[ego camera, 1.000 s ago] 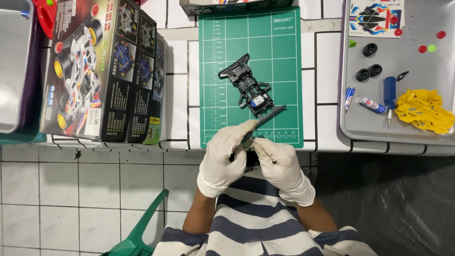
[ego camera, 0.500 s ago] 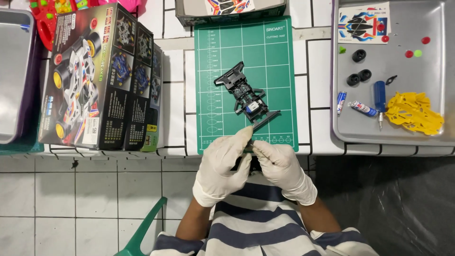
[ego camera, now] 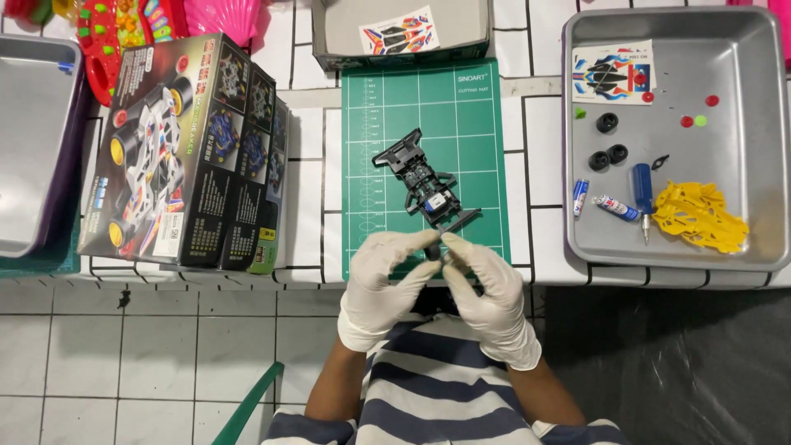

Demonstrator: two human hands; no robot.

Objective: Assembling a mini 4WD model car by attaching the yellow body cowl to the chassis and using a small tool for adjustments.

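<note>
White tiles with dark grout cover a worktable [ego camera: 305,185] seen from directly above, with a pale tiled floor below it on the left and a dark sheet on the right.

Only the head camera gives a view. A green cutting mat [ego camera: 478,124] lies at the table's centre. On it rests a black toy car chassis [ego camera: 424,183], tilted diagonally, its near end close to the mat's front edge.

Just in front of the chassis, two hands in white gloves meet over the mat's near edge. The left hand [ego camera: 381,284] and the right hand [ego camera: 488,297] have their fingertips pressed together around a small dark part [ego camera: 438,247]. The part is mostly hidden by the fingers, so its shape cannot be told. Both hands are closed in a pinch on it. The part sits just beside the chassis's near end; whether it touches the chassis cannot be told.

To the left of the mat stands a colourful model car box [ego camera: 177,152], lying flat. Further left is a grey metal tray [ego camera: 33,140]. Bright plastic toys [ego camera: 124,25] sit at the top left corner.

Behind the mat is an open grey box [ego camera: 342,29] holding a sticker sheet [ego camera: 400,31].

On the right, a second metal tray [ego camera: 741,107] holds another sticker sheet [ego camera: 614,72], three small black wheels [ego camera: 608,142], a blue-handled screwdriver [ego camera: 643,194], two small batteries [ego camera: 600,202] and a yellow plastic frame [ego camera: 699,216].

The person wears a striped shirt [ego camera: 437,387].
</note>
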